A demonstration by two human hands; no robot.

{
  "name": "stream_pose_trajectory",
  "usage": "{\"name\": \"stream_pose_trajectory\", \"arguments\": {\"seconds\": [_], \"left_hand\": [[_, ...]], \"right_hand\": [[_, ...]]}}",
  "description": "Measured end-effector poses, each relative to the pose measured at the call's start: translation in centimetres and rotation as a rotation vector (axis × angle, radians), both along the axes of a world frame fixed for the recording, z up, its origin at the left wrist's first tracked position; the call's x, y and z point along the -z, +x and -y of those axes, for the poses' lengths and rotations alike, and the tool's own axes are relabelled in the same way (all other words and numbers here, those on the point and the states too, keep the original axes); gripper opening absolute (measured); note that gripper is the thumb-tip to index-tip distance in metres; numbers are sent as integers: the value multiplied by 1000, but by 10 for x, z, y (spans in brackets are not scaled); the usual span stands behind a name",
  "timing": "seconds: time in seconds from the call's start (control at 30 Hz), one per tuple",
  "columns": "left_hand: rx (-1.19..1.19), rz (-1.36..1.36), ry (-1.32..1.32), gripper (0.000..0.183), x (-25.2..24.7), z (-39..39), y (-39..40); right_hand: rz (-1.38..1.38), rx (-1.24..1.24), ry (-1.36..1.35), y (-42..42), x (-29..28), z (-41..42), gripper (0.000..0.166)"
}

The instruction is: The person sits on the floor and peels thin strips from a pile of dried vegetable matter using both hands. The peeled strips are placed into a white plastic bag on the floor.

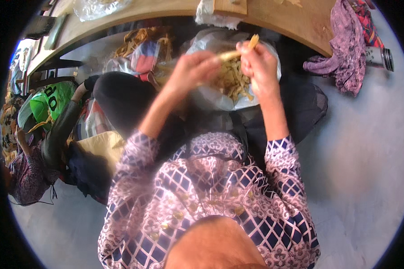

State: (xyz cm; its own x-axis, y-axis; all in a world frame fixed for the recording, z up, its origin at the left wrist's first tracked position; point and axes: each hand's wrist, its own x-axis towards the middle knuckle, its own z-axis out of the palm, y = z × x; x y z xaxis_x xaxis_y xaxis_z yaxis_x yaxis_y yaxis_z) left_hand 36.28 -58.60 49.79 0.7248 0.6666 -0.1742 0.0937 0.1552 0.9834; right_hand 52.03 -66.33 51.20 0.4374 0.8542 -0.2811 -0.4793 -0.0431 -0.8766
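A pale yellow strip [230, 55] stretches between my two hands; its material is unclear. Its upper end sticks out of the fist of my right hand [261, 65], by the thumb. My left hand [197, 69] is blurred and pinches the strip's other end. Below both hands, a white plastic bag [208, 99] lies spread between my bent legs. Inside it is a heap of yellowish-brown curled pieces [234, 80], partly covered by my hands.
A low wooden table [282, 20] curves across the front, with a small wooden block [230, 7] at its edge. Brown strips [138, 40] lie left of the bag. Purple patterned cloth [348, 50] and a jar [378, 59] are at right. Another person [33, 168] sits at left near a green bag [54, 101].
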Motion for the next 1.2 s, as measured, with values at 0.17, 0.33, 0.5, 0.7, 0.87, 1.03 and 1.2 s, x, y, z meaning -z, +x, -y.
{"name": "stream_pose_trajectory", "arguments": {"seconds": [0.17,0.33,0.5,0.7,0.87,1.03,1.2], "left_hand": [[-44,-6,725,26,-92,-87,37],[-184,-51,700,22,-73,-91,38],[-168,-27,666,19,-36,-51,21],[142,-77,430,19,8,-7,12],[227,29,-43,18,57,0,-9],[113,-99,498,14,74,42,-4],[281,32,618,18,71,62,-17]], "right_hand": [[539,21,423,44,-75,-74,19],[962,257,203,46,-33,-100,16],[1577,319,250,34,-35,-40,27],[627,-193,97,6,11,8,12],[695,-204,94,6,52,31,17],[783,-285,69,13,49,32,23],[294,-618,-419,-6,80,61,20]]}}
